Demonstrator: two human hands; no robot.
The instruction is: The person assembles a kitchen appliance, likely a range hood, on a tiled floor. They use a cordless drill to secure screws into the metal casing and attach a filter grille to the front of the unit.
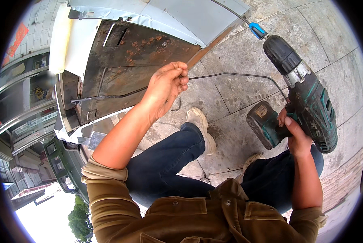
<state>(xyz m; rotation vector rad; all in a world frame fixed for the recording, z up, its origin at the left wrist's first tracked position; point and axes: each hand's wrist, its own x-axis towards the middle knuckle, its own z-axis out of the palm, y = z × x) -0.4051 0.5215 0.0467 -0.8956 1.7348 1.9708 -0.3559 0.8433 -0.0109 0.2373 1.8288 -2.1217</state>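
Observation:
In my right hand (298,135) is a black and teal cordless drill (313,103), gripped by its handle. Its black chuck (282,52) points up and away. A blue fitting (257,30) at the chuck's tip joins a thin dark rod or cable (230,11) that runs out past the far edge. My left hand (167,87) is raised over the edge of a rusty metal panel (137,52), its fingers curled in against the thumb. A thin black cable (238,74) passes at or behind this hand, from the panel toward the drill. Whatever the left fingers hold is hidden.
The panel belongs to a pale metal housing (177,18), with a white-yellow roll-shaped piece (61,40) at its left. Grey paving slabs (238,52) lie below, under my shoes (201,129). A dark green vehicle (64,164) stands farther left.

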